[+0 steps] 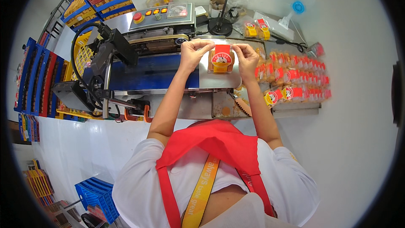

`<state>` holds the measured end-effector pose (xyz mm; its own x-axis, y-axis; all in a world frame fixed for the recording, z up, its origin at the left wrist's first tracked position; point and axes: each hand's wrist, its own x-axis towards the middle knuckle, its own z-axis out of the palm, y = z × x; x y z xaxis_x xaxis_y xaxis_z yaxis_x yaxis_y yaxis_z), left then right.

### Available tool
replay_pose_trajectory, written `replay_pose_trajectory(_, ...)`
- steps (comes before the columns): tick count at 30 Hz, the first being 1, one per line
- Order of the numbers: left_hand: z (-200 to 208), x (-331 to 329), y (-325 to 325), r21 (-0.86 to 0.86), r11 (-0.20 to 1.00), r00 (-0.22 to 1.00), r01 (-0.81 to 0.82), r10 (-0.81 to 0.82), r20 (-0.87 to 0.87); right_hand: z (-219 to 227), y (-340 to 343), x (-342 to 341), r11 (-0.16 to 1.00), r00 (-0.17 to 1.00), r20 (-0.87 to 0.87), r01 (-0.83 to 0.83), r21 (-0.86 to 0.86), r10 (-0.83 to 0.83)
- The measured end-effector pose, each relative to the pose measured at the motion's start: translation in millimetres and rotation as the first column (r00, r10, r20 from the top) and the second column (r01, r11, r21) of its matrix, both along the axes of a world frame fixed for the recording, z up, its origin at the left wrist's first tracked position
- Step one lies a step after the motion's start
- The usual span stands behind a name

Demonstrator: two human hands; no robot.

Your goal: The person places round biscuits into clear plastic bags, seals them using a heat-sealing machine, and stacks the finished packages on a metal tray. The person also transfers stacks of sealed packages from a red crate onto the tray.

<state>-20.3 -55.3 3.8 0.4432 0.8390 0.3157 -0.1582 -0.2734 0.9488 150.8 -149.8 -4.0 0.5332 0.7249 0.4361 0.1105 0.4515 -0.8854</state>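
Between my two hands is a clear bag of golden baked goods with a red and yellow label, over the bare metal plate at the right end of the blue conveyor belt. My left hand pinches the bag's upper left corner, fingertips pressed together. At the upper right corner, my right hand pinches it the same way. The sealing machine's control panel, with a red button and lit orange displays, stands beyond my left hand. Rows of similar filled bags lie to the right of my right hand.
A serrated knife lies on a metal tray below my right forearm. Scissors and more labelled bags are at the back. A black stand rises behind the machine. Stacked crates stand at the left.
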Motion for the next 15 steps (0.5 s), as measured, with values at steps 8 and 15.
replay_pose_trajectory(8, 24, -4, 5, 0.128, 0.984, 0.958, -0.125, 0.153, -0.241, -5, 23, 1, 0.991, 0.986, 0.157, 0.081, -0.109, -0.063)
replay_pose_trajectory(15, -14, 39, 66, 0.565, 0.818, 0.581, -0.106, 0.513, -0.633, -27, 93, 28, 0.842, 0.848, 0.529, 0.298, -0.450, -0.018)
